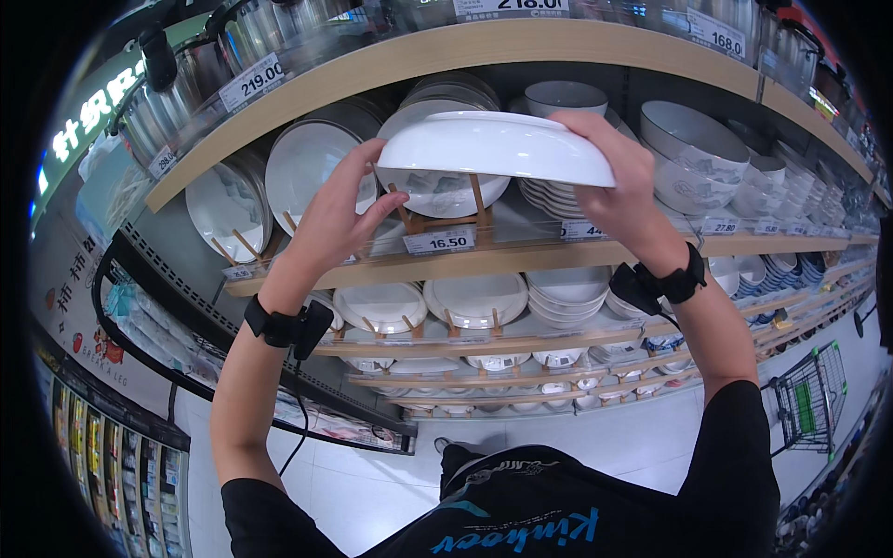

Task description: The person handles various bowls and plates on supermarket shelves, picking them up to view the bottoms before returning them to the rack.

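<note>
A glossy white ceramic dish [488, 146] is held in the air before the shelf, tilted with its underside and foot ring turned up. My right hand [614, 171] grips its right end, fingers over the top and side. At its left end, my left hand [335, 202] has its fingertips against or just behind the edge; which of the two I cannot tell. The left thumb stands apart, below the rim. Behind the dish, a white plate [446, 199] with a grey landscape pattern leans on a wooden plate stand [481, 209]. Black straps with small devices circle both wrists.
More plates [307, 167] stand upright to the left; large bowls [691, 160] are stacked to the right. Wooden shelf edges [488, 261] with price tags run across. Pots [164, 97] stand above. A shopping cart [809, 404] is on the floor [370, 474] at right.
</note>
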A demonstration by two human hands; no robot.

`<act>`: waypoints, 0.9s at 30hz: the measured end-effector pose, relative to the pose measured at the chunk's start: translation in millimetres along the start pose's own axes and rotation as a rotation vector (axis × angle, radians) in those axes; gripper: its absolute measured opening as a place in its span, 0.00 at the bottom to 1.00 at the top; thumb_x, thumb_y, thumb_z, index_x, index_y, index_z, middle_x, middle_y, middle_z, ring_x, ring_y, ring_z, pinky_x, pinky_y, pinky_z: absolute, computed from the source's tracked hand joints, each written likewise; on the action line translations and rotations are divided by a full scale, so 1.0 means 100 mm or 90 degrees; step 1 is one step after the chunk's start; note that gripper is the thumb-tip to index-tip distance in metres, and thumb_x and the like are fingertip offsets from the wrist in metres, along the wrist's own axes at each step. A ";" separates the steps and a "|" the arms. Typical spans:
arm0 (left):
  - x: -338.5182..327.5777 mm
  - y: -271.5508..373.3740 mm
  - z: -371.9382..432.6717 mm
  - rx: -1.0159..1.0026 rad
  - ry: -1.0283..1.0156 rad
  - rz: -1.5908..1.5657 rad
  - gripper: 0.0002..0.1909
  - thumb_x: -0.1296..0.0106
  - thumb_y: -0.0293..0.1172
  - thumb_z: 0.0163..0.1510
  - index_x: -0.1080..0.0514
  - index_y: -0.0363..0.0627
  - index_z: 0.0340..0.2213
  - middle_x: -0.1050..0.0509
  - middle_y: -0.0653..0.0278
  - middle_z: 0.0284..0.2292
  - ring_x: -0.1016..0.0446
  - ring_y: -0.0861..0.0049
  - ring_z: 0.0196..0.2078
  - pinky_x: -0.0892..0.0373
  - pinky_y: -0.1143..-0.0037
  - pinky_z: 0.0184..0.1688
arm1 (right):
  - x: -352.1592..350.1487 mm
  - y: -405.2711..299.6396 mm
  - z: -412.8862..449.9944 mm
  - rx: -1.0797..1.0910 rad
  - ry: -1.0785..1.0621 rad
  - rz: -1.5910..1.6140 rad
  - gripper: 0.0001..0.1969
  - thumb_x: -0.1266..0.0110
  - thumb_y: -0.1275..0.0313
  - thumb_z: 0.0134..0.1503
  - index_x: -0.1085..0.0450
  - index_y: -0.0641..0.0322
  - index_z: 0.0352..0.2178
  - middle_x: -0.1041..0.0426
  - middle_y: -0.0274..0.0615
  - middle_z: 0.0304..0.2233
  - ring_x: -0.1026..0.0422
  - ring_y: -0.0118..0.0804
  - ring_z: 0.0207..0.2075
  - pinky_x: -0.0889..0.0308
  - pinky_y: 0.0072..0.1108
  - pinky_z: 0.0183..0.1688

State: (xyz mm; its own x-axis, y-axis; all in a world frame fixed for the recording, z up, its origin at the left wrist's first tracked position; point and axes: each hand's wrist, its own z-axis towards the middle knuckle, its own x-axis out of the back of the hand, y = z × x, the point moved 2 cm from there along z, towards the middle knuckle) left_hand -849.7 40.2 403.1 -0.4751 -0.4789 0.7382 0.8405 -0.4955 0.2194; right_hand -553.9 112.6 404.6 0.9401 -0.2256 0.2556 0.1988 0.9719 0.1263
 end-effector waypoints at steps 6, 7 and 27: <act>0.10 0.01 0.03 -0.077 0.112 -0.023 0.26 0.45 0.27 0.57 0.39 0.41 0.55 0.29 0.52 0.48 0.28 0.58 0.49 0.31 0.67 0.51 | -0.34 0.06 0.12 -0.028 -0.055 0.088 0.22 0.47 0.88 0.44 0.31 0.66 0.44 0.24 0.51 0.38 0.25 0.54 0.37 0.29 0.30 0.39; 0.11 0.01 0.03 -0.116 0.138 0.000 0.25 0.46 0.25 0.57 0.39 0.41 0.55 0.29 0.53 0.48 0.27 0.58 0.48 0.31 0.68 0.49 | -0.38 0.07 0.13 -0.047 -0.064 0.103 0.21 0.47 0.88 0.45 0.31 0.66 0.43 0.24 0.51 0.38 0.25 0.54 0.36 0.29 0.30 0.38; 0.16 -0.02 0.41 -0.041 0.224 0.066 0.10 0.50 0.21 0.58 0.31 0.41 0.43 0.26 0.43 0.29 0.27 0.48 0.29 0.31 0.72 0.30 | -0.54 0.15 0.22 -0.162 -0.117 0.107 0.11 0.46 0.77 0.58 0.32 0.63 0.43 0.25 0.51 0.31 0.26 0.48 0.28 0.32 0.26 0.30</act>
State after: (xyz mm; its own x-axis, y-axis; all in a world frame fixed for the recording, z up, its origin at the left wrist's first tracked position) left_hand -848.4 63.5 440.1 -0.4577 -0.7435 0.4875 0.8762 -0.4703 0.1055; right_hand -607.3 138.2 413.9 0.9044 -0.0469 0.4241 0.1297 0.9771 -0.1685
